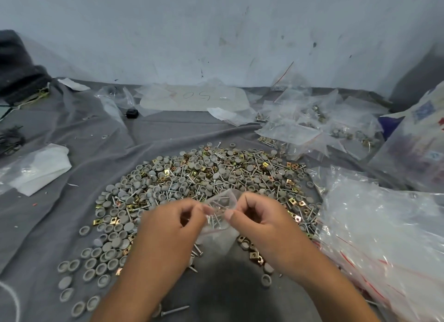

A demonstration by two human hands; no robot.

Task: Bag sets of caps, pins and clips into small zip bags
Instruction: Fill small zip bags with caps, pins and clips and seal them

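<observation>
Left hand (175, 222) and right hand (260, 216) both pinched small zip bag (219, 207) holding pins; parts pile (192, 177) at 12 o'clock.

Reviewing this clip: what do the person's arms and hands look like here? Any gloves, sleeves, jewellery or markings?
Both forearms are bare as far as the bottom frame edge; no sleeves show. The left hand and right hand wear no gloves. No rings, watch, wristbands or markings show. The one plainly visible nail, the right thumb's, is short and unpainted.
</observation>
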